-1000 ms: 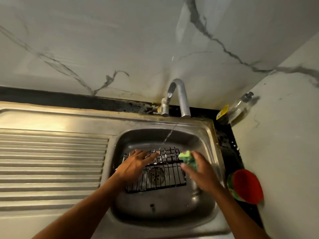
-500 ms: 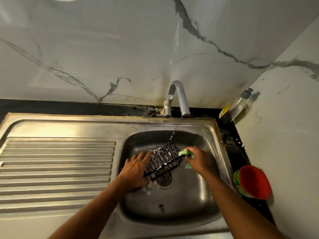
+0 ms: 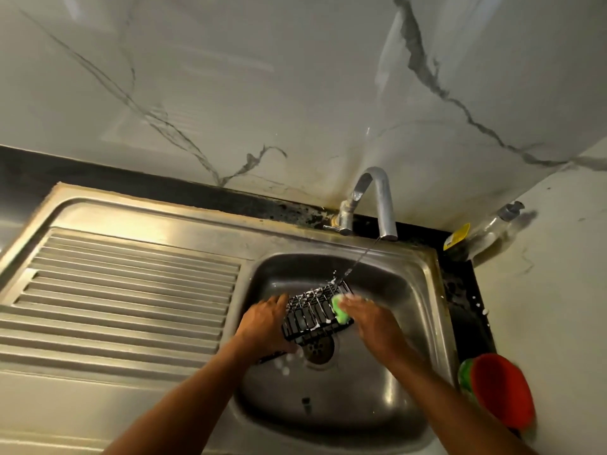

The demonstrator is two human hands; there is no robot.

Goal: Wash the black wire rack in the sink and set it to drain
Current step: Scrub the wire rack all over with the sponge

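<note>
**Two wet hands, one soapy rack**

Left hand (image 3: 266, 323) clamps the tilted rack (image 3: 312, 315) over the drain (image 3: 318, 348); right hand (image 3: 368, 318), just beside, grips a sponge (image 3: 340, 309) against it. Suds could loosen the left grip, so a hard scrub might drop the rack.

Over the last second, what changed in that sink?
The black wire rack went from lying flat to tilted up on edge, gripped by the left hand. The right hand moved its green sponge onto the rack's right end. The steel tap kept running.
</note>
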